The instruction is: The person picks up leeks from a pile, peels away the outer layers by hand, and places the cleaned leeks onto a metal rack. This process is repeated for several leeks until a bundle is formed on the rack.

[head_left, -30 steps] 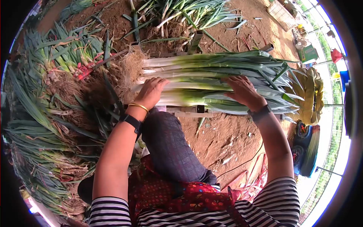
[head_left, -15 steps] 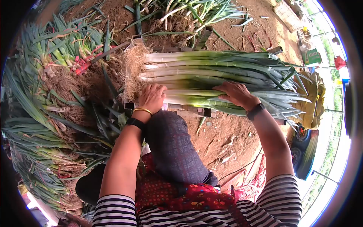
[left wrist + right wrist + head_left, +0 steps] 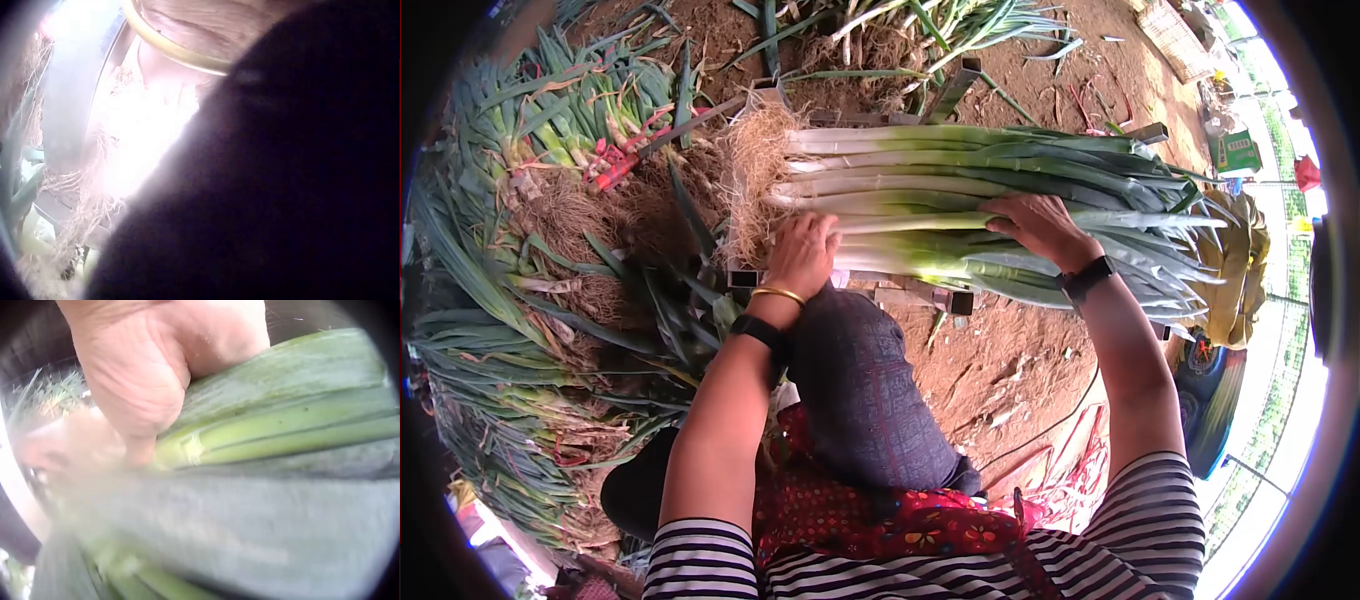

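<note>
A row of long green onions [image 3: 900, 185] lies across a metal rack in the head view, roots [image 3: 752, 175] to the left, leaves to the right. My left hand [image 3: 803, 250] holds the white end of one green onion [image 3: 920, 224] near the front of the row. Farther right, my right hand [image 3: 1040, 228] grips the same stalk where it turns green. In the right wrist view, the right hand [image 3: 147, 369] curls over green leaves [image 3: 281, 431], its fingertips hidden. Glare and a dark shape cover most of the left wrist view, where a bangle [image 3: 181, 53] shows.
Piles of unsorted green onions [image 3: 560, 290] fill the left side, one with red ties [image 3: 612, 165]. More green onions [image 3: 900, 40] lie on the soil beyond the rack. The rack's square tube end [image 3: 953, 301] juts toward my knee [image 3: 855, 380]. A brown sack [image 3: 1235, 260] stands at right.
Both hands first lay over the stalks, then drew toward me at the row's front edge. Now both have moved slightly away from me, with one green onion raised between them.
</note>
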A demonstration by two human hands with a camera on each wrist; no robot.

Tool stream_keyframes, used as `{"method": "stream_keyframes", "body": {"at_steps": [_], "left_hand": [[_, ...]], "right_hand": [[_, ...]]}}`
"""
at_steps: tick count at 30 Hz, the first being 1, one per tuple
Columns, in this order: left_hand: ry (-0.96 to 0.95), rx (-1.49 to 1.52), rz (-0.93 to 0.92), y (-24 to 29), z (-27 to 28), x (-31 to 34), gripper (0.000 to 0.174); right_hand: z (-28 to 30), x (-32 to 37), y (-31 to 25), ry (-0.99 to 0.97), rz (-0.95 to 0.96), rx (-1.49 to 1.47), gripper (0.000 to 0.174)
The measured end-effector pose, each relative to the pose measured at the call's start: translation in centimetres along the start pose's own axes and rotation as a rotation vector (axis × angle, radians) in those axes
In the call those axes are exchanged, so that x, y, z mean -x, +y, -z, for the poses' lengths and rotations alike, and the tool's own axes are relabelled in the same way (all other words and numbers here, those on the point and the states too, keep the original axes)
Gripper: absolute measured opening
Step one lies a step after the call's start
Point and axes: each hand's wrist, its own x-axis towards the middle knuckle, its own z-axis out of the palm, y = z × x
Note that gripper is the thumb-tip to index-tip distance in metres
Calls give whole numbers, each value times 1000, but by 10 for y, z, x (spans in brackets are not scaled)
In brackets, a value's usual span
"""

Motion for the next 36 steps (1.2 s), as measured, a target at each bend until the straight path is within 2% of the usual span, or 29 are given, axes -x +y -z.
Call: {"method": "stream_keyframes", "body": {"at_steps": [1, 2, 4, 5, 6, 8, 10, 12, 13, 14, 16, 17, 19, 22, 24, 28, 30, 32, 34, 36], "left_hand": [[38, -55, 5, 3, 5, -4, 27], [31, -48, 2, 8, 10, -8, 27], [22, -251, -7, 18, 19, -16, 26], [-25, -210, -18, 19, 15, -17, 20], [-23, -210, -21, 17, 10, -17, 20], [-297, 104, 157, 9, 4, -15, 17], [-294, 88, 170, 7, 2, -13, 20], [-152, -50, -92, 3, -3, -9, 25], [-162, -65, -66, 5, -2, -8, 25], [-158, -62, -67, 6, 0, -7, 25], [-275, -33, 2, 8, 3, -6, 23], [-268, -30, 3, 10, 4, -4, 23], [-192, -28, -10, 10, 6, 1, 20], [-186, -15, -39, 5, -1, -1, 19], [-256, 0, 6, 2, -3, -4, 20], [-272, -41, -2, 9, 3, -8, 22], [-342, -33, 86, 13, 6, -8, 22], [-334, -4, 54, 9, 8, -9, 22], [-400, 11, 177, 9, 7, -12, 23], [-366, 53, 157, 8, 7, -10, 24]], "right_hand": [[-17, -3, 1, 123, -153, -572, 30], [-28, 4, 3, 118, -162, -573, 30], [-9, 5, -24, 69, -162, 59, 30], [-18, 7, -21, 118, -143, 80, 30], [-14, 7, -21, 119, -144, 83, 30], [-6, 2, -22, -2, -118, 72, 31], [-25, -2, -3, 28, -85, 50, 31], [-31, -5, 4, 36, -153, -213, 30], [-40, -7, 9, 155, -116, -451, 30], [-47, -3, 14, 154, -116, -446, 30], [-30, 0, -7, -87, -165, -104, 31], [-2, 0, -25, -268, -137, 27, 31], [1, -1, -22, -287, -115, -5, 31], [-9, -13, -11, -317, -94, -63, 30], [-20, -19, -8, -288, -187, -114, 29], [-24, -8, -16, -243, -205, -15, 28], [-12, -8, -20, -309, -157, 0, 27], [-20, -12, -16, -293, -146, -25, 26], [-27, -13, -15, -216, -165, -25, 26], [-28, -9, -18, -196, -216, -51, 26]]}}
